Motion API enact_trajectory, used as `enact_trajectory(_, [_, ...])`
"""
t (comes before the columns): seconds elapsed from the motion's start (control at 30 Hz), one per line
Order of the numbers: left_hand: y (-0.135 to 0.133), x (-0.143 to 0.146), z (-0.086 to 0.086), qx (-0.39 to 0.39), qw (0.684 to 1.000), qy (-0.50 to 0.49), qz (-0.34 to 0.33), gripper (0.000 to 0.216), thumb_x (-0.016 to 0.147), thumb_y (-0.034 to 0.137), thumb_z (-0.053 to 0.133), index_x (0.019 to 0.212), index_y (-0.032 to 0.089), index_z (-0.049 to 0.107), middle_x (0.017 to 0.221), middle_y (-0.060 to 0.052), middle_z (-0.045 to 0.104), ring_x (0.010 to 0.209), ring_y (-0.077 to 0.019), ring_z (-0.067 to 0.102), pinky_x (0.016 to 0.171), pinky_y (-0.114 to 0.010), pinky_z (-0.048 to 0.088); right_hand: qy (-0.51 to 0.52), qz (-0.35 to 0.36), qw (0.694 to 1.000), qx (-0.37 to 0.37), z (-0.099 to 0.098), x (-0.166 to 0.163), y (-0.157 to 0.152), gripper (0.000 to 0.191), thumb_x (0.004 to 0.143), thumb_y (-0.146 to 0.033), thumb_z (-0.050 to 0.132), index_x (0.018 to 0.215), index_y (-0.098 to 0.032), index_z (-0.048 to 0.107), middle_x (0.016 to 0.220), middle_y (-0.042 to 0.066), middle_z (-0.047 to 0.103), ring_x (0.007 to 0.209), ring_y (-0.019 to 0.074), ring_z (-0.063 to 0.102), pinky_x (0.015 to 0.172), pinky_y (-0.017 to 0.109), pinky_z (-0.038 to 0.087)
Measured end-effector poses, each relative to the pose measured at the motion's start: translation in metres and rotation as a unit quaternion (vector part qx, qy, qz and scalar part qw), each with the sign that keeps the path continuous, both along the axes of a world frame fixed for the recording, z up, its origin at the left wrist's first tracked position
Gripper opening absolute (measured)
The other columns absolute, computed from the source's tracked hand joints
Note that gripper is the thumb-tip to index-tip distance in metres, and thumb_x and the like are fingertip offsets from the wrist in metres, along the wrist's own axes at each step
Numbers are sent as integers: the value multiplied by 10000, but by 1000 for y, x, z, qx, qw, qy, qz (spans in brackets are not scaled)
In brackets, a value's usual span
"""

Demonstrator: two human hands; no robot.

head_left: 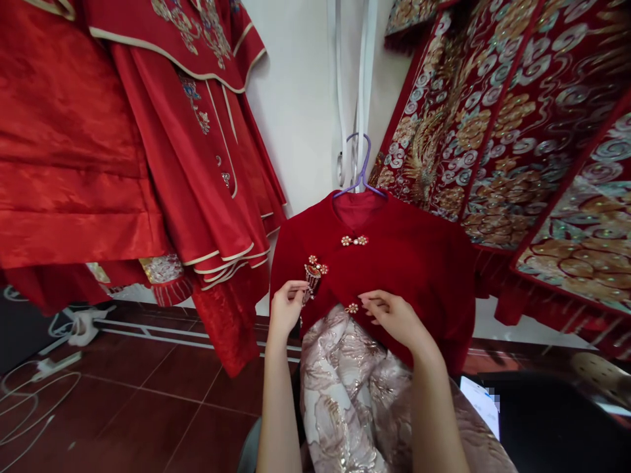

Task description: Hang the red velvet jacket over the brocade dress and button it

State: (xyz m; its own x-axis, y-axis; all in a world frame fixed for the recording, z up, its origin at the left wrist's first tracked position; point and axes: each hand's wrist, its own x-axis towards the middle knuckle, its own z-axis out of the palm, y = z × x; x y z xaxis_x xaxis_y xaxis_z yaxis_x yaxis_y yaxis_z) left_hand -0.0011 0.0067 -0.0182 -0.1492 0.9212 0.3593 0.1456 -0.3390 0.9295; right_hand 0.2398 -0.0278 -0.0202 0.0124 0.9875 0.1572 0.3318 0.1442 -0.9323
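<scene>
A dark red velvet jacket (pixel 394 263) hangs upright on a purple hanger (pixel 362 174), its long axis vertical and its collar pointing up. The left hand (pixel 284 309) pinches the tassel brooch (pixel 313 272) at the front edge, with the brooch just above the fingertips. The right hand (pixel 394 318) has curled fingers resting on the hem, beside a small flower clasp (pixel 351 307). A pale brocade skirt (pixel 345 387) hangs below.
</scene>
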Motion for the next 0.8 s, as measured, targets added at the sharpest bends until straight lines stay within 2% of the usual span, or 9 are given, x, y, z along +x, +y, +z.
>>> enact_trajectory(0.17, [6,7,-17,-50,996,73,-8,307,700,-1,538,949,128,661,986,-94,698,826,-136,653,813,-274,508,-42,25,998,34,-2,-15,5,224,749,-277,626,947,-177,665,816,52,714,777,173,671,769,305,523])
enact_trajectory(0.27, [5,7,-22,-68,989,124,-33,311,672,-18,549,919,136,661,882,-61,690,764,-124,638,757,-250,504,-52,33,997,34,-4,-21,7,153,731,-260,648,860,-178,661,830,51,707,788,167,659,780,298,511])
enact_trajectory(0.37, [3,5,-21,-74,986,145,-37,269,651,-28,560,844,139,647,771,-28,665,717,-118,630,724,-237,501,-62,10,997,40,-5,-25,9,177,685,-226,691,846,-170,643,800,42,691,759,157,644,748,279,506])
enact_trajectory(0.47, [1,5,-17,-80,987,131,-56,264,630,-50,559,802,137,630,773,-29,668,728,-114,634,737,-236,508,-76,0,997,27,-4,-28,10,231,655,-222,724,864,-155,652,764,40,681,712,150,633,695,259,499])
enact_trajectory(0.67, [-2,10,-14,-104,984,128,-72,259,617,-56,569,799,110,649,760,-37,663,708,-110,626,726,-231,508,-65,25,996,-51,-8,-28,9,181,648,-228,735,796,-142,679,758,64,717,713,164,660,679,245,502])
enact_trajectory(0.8, [0,12,-18,-101,984,128,-72,205,613,20,646,795,114,655,756,-34,667,688,-112,618,717,-236,504,-20,59,997,-43,-5,-24,3,161,669,-258,718,781,-148,683,743,56,719,678,157,657,652,245,503])
